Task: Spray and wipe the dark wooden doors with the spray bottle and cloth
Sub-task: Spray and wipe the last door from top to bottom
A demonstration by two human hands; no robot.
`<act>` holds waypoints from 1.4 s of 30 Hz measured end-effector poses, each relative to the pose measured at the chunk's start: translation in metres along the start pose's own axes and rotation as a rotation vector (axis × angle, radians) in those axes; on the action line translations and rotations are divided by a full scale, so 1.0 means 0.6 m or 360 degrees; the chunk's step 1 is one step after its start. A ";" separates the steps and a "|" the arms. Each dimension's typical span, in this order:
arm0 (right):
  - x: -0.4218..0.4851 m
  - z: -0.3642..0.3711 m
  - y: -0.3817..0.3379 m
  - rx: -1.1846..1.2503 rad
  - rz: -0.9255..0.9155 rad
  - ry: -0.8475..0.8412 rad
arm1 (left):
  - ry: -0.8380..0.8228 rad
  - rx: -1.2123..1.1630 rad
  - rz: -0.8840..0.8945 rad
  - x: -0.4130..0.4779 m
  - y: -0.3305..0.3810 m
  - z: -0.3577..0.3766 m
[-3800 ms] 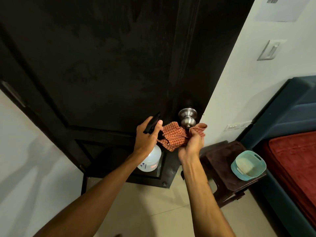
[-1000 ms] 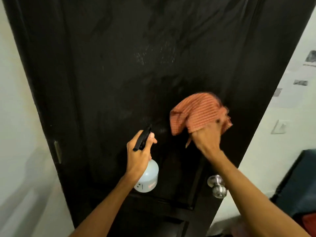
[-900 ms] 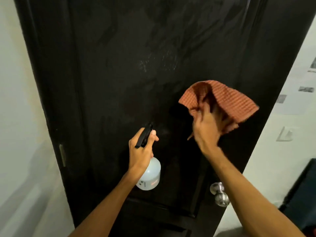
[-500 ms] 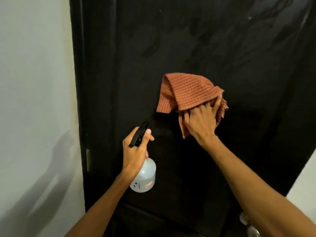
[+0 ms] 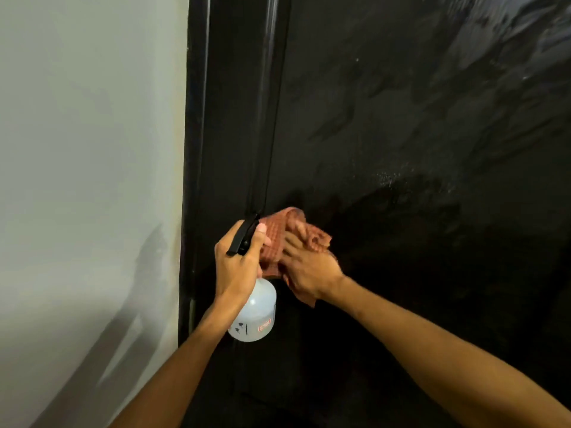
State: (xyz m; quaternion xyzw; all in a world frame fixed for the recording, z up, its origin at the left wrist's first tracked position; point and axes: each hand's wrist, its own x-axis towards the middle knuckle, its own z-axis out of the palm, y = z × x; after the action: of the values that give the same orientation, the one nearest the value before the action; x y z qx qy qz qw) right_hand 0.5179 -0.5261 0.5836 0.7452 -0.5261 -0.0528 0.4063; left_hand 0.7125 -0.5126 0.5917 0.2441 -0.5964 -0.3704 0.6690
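The left hand (image 5: 239, 264) grips the bottle (image 5: 256, 316) upright at the door's (image 5: 401, 118) left edge. The right hand (image 5: 309, 270), fingers flat, presses the cloth (image 5: 275, 239) on the door. Droplets (image 5: 386, 177) lie up and right, nearer this hand.

The dark door (image 5: 401, 118) gleams with wet streaks. I see the white spray bottle (image 5: 255, 316) upright in my left hand (image 5: 238, 264), and the crumpled orange checked cloth (image 5: 278, 230) pressed on the door under my right hand (image 5: 309, 273).

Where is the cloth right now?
Head view, centre: the cloth is pressed against the door under the right hand, just right of the left hand holding the spray bottle.
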 end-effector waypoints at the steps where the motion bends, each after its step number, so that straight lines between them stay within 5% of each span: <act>1: -0.007 0.010 -0.013 0.0008 -0.0124 -0.0085 | -0.0013 0.0016 0.0013 0.006 0.000 -0.001; 3: 0.012 -0.016 0.018 -0.0049 -0.0152 0.0106 | -0.0069 0.0019 0.0025 0.023 0.003 0.001; 8: 0.092 -0.130 0.148 -0.0019 0.0595 0.0520 | -0.0077 -0.0026 0.0111 0.068 0.035 0.025; 13: 0.064 -0.104 0.111 -0.0021 -0.0086 0.0097 | -0.0091 -0.0114 0.0190 0.105 0.077 0.045; 14: 0.076 -0.124 0.141 -0.0107 -0.0089 0.0213 | -0.0091 -0.0110 0.0209 0.112 0.085 0.048; 20: 0.139 -0.262 0.300 -0.0283 0.0884 0.0797 | -0.0115 -0.0152 0.0279 0.147 0.137 0.075; 24: 0.052 -0.147 0.202 -0.0210 0.0260 0.0428 | -0.0128 -0.0167 0.0308 0.135 0.151 0.088; 26: -0.008 -0.143 0.232 -0.0241 0.0235 0.0388 | -0.0168 -0.0158 0.0298 0.117 0.152 0.096; 31: -0.129 -0.206 0.361 -0.0338 0.1372 0.0757 | -0.0224 -0.0230 0.0200 0.083 0.150 0.127; 32: -0.143 -0.189 0.343 -0.0371 0.1397 0.0794 | -0.0233 -0.0231 0.0203 0.077 0.150 0.137; 35: -0.173 -0.081 0.230 -0.0293 0.0614 0.0525 | -0.0283 -0.0205 0.0195 0.058 0.148 0.170; 37: -0.212 -0.063 0.221 -0.0225 0.0380 0.0427 | -0.0319 -0.0219 0.0176 0.046 0.147 0.189; 39: -0.260 -0.080 0.268 -0.0194 0.0703 0.0583 | -0.0352 -0.0217 0.0172 0.037 0.147 0.203; 42: -0.332 -0.111 0.314 -0.0100 0.1688 0.0748 | -0.0393 -0.0207 0.0176 0.028 0.144 0.221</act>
State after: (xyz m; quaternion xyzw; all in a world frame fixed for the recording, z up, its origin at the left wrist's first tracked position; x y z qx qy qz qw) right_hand 0.3245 -0.3467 0.6829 0.3591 -0.7214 0.3092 0.5050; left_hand 0.6006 -0.4582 0.6909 0.1196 -0.6616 -0.3979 0.6243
